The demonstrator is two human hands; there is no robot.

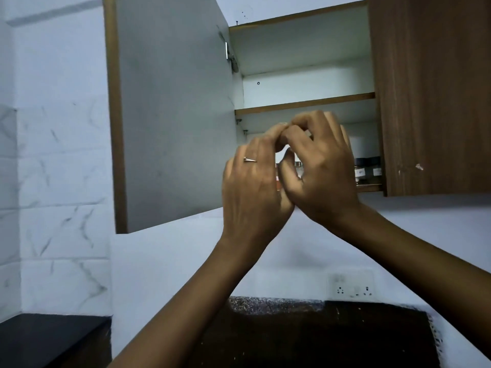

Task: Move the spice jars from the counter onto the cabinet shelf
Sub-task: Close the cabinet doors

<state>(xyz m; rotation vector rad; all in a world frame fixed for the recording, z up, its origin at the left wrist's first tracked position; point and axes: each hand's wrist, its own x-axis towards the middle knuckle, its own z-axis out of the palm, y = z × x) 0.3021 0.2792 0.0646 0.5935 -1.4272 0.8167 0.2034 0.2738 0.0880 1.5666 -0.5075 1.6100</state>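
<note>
Both my hands are raised together in front of the lower cabinet shelf (372,187). My left hand (252,181) shows its back with a ring, fingers curled toward the right hand. My right hand (321,168) is curled too, and the fingertips of both hands meet at the top. In the gap between them I glimpse a spice jar (299,167) with a silver lid and a bit of orange below it. Whether either hand holds it is hidden. Two dark-lidded labelled spice jars (368,171) stand on the shelf to the right of my hands.
The left cabinet door (170,107) hangs open; the right door (435,96) is closed and covers the shelf's right part. The upper shelf (305,103) is above my hands. A dark counter (318,335) and a wall socket (353,288) lie below.
</note>
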